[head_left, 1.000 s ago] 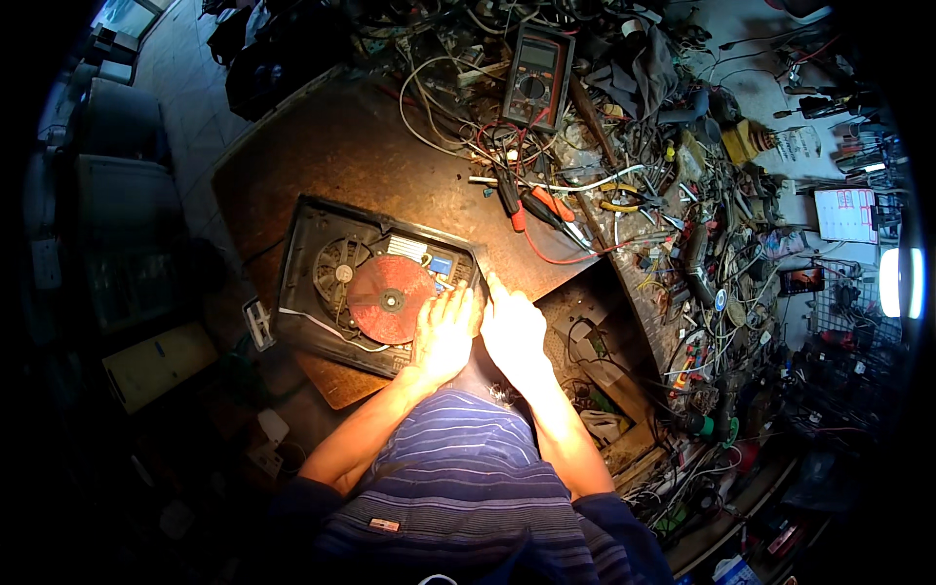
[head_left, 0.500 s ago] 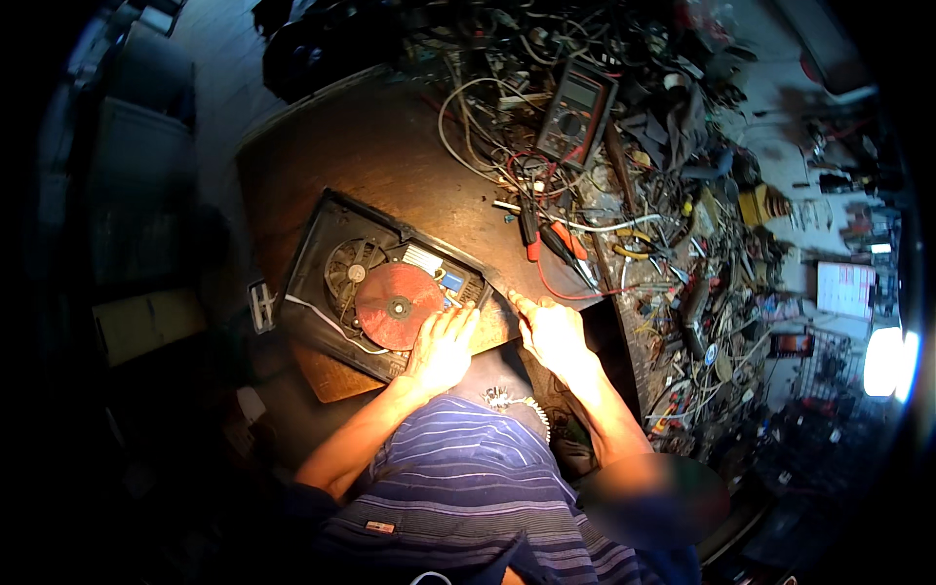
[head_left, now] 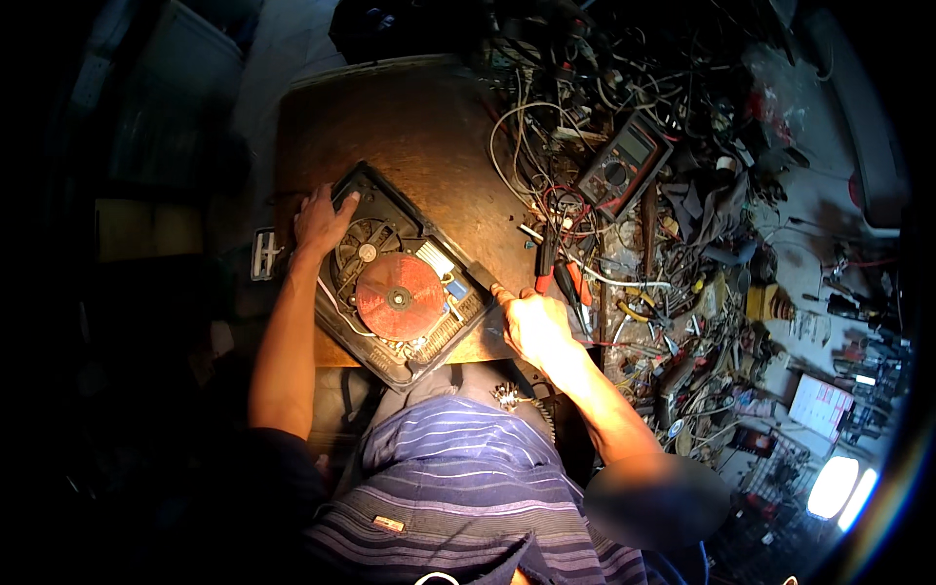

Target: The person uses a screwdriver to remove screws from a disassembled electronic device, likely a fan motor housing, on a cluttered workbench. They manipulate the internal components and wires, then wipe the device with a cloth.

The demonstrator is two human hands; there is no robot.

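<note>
An open black appliance housing [head_left: 390, 195] lies angled on the worn wooden top, holding a reddish round coil plate [head_left: 398, 283], a black fan [head_left: 363, 244], a pale finned block [head_left: 436, 257] and a blue component [head_left: 455, 290]. My left hand [head_left: 322, 224] grips the housing's upper left edge. At the right edge my right hand [head_left: 534, 327] has curled fingers round or against something dark and narrow that I cannot make out.
The wooden top [head_left: 390, 117] borders a heap of cables and tools on the right, with a multimeter [head_left: 624, 164], red-black probes [head_left: 544, 263] and yellow-handled pliers [head_left: 637, 304]. A lit lamp [head_left: 834, 487] is at lower right. Dark cabinetry [head_left: 146, 127] stands left.
My left hand has moved up from the housing's lower part to its upper left. The housing appears turned clockwise. My right hand stays by the right edge, moved away from my left.
</note>
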